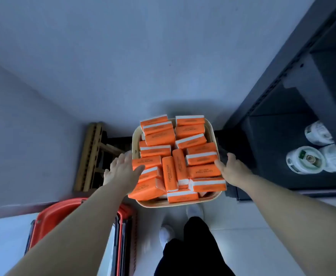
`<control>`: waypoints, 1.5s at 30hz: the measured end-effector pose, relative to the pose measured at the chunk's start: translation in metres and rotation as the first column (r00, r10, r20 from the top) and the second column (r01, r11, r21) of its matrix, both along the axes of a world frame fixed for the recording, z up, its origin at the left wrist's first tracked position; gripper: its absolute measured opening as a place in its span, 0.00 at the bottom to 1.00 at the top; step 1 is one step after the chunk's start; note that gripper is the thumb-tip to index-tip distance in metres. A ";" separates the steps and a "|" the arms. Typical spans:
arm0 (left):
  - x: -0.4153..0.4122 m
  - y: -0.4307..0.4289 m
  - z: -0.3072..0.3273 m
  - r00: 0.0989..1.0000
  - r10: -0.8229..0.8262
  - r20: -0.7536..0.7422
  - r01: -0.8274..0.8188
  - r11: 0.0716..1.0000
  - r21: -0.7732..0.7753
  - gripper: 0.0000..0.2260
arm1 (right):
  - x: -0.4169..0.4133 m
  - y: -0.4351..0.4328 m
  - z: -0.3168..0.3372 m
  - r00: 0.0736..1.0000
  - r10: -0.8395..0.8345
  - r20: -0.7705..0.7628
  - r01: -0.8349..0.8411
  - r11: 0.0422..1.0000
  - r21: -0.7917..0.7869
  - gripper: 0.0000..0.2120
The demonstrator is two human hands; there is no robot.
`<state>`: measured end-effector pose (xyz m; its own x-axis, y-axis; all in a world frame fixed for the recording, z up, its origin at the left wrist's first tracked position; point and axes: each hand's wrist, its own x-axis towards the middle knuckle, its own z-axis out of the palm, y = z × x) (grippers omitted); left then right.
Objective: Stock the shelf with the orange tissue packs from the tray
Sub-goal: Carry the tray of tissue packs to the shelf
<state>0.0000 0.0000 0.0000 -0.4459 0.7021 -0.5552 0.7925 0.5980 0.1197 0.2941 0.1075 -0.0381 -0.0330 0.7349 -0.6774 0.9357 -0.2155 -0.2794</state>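
A cream tray (211,199) is heaped with several orange tissue packs (170,173), each with a white stripe. My left hand (123,169) is at the tray's left side, fingers straight, thumb touching a pack at the edge. My right hand (230,168) is at the tray's right side, fingers reaching toward the rim beside the packs. Neither hand visibly grips anything. The dark shelf unit (278,120) stands to the right of the tray.
White bottles (304,162) lie on a low shelf level at right. A wooden rack (92,156) leans on the wall at left. Stacked red baskets (67,214) sit at lower left. My legs and white shoes (183,226) stand on the tiled floor below the tray.
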 end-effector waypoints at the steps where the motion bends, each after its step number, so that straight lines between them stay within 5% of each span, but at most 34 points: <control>1: -0.002 0.004 -0.008 1.000 0.005 -0.005 -0.005 1.000 -0.009 0.31 | -0.003 0.003 -0.005 0.999 -0.043 0.000 0.043 0.999 -0.028 0.32; 8: -0.003 0.031 -0.056 0.998 0.036 -0.041 -0.033 0.997 0.068 0.30 | -0.008 0.020 -0.051 0.923 -0.367 -0.116 0.342 0.920 -0.192 0.41; 12: -0.003 0.037 -0.074 0.998 0.047 -0.038 -0.042 0.992 0.122 0.29 | -0.009 0.026 -0.062 0.684 -0.657 -0.315 0.618 0.752 -0.228 0.48; 16: -0.003 0.032 -0.078 0.997 0.074 -0.016 -0.072 0.993 0.093 0.29 | -0.009 0.032 -0.061 0.647 -0.649 -0.400 0.639 0.748 -0.180 0.54; 22: -0.009 0.012 -0.060 0.988 0.149 0.031 -0.150 0.988 0.041 0.29 | -0.012 0.035 -0.041 0.650 -0.622 -0.437 0.572 0.779 -0.257 0.47; 28: -0.031 0.000 -0.069 0.929 0.366 0.060 -0.356 0.925 -0.134 0.31 | -0.035 0.043 -0.046 0.539 -0.712 -0.450 0.737 0.657 -0.157 0.46; 33: -0.040 0.006 -0.090 0.822 0.549 0.155 -0.524 0.834 -0.172 0.35 | -0.033 0.041 -0.053 0.792 -0.547 -0.271 0.575 0.818 0.032 0.40; 37: -0.050 0.024 -0.098 0.667 0.670 0.327 -0.714 0.700 0.022 0.27 | -0.034 0.048 -0.050 0.934 -0.344 -0.092 0.353 0.930 0.104 0.39; 42: -0.072 0.050 -0.111 0.775 0.547 0.315 -0.555 0.828 -0.072 0.31 | -0.037 0.059 -0.053 0.927 -0.365 -0.087 0.373 0.921 0.110 0.38; 45: -0.077 0.052 -0.113 0.832 0.479 0.279 -0.446 0.877 -0.176 0.21 | -0.037 0.061 -0.053 0.927 -0.357 -0.114 0.370 0.919 0.134 0.35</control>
